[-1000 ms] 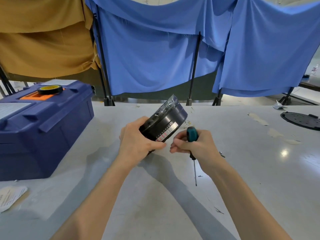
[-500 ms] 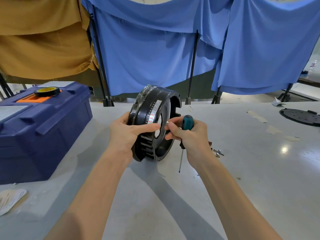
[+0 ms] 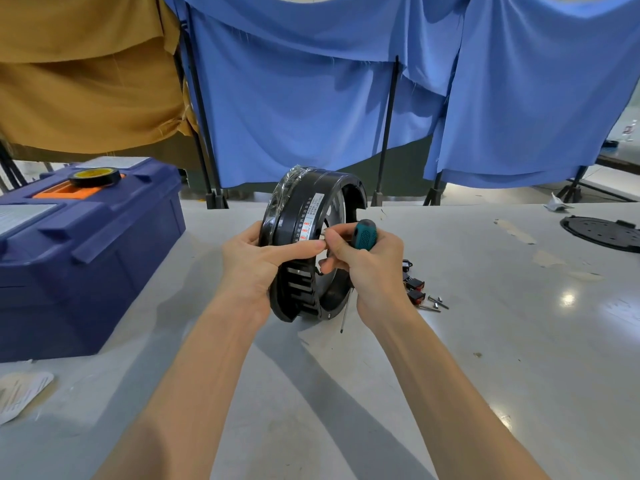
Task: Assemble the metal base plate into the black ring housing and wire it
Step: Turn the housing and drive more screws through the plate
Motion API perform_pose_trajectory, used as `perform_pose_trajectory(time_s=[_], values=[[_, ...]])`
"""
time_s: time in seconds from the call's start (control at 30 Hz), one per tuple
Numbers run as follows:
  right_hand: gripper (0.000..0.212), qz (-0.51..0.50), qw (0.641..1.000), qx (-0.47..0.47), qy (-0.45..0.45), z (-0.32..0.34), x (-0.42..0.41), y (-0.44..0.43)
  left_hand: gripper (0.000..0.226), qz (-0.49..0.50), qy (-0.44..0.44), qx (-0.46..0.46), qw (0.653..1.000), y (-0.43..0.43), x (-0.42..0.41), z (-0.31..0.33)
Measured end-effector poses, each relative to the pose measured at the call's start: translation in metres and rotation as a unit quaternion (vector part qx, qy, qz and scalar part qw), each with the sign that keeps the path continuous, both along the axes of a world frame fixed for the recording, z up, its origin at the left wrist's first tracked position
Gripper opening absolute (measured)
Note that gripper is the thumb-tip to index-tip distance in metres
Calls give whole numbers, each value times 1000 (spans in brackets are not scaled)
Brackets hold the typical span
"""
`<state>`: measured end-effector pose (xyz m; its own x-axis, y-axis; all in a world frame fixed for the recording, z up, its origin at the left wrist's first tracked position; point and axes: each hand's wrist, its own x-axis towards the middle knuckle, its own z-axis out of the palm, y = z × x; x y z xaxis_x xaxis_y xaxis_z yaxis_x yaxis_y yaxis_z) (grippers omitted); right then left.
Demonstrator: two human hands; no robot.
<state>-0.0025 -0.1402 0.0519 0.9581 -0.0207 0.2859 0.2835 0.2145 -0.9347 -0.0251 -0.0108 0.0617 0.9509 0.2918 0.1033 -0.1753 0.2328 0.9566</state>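
Observation:
The black ring housing (image 3: 304, 202) stands on edge on the table, its open side facing right, a white label on its rim. My left hand (image 3: 256, 261) grips its left rim, thumb across the outer wall. My right hand (image 3: 367, 261) holds a teal-handled screwdriver (image 3: 363, 233) with the shaft pointing down at the table, while its fingertips pinch something small at the housing's rim. What they pinch is hidden. A dark round plate (image 3: 602, 232) lies far right on the table.
A blue toolbox (image 3: 86, 251) with a tape roll (image 3: 94, 176) on top sits at the left. Small black and red switches (image 3: 414, 289) and loose screws (image 3: 434, 303) lie right of the housing. A paper sheet (image 3: 20, 393) lies near left. Blue and tan cloths hang behind.
The housing was tilted flat in my hands a second ago; it now stands upright on edge. My right hand has moved up to its rim with the screwdriver.

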Motion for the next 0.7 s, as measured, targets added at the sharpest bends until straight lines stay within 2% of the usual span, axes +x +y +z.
perform_pose_trajectory(time_s=[0.3,0.5,0.7], values=[[19,-6,998,-47,-31,2,5,-2,62,1,1,-3,1000,1,-1,-1],[12,3,999,-51,-9,2,12,-7,62,-2,-6,3,1000,-1,0,-2],[18,-17,998,-57,-25,-4,15,-13,54,5,-24,22,999,-6,2,-5]])
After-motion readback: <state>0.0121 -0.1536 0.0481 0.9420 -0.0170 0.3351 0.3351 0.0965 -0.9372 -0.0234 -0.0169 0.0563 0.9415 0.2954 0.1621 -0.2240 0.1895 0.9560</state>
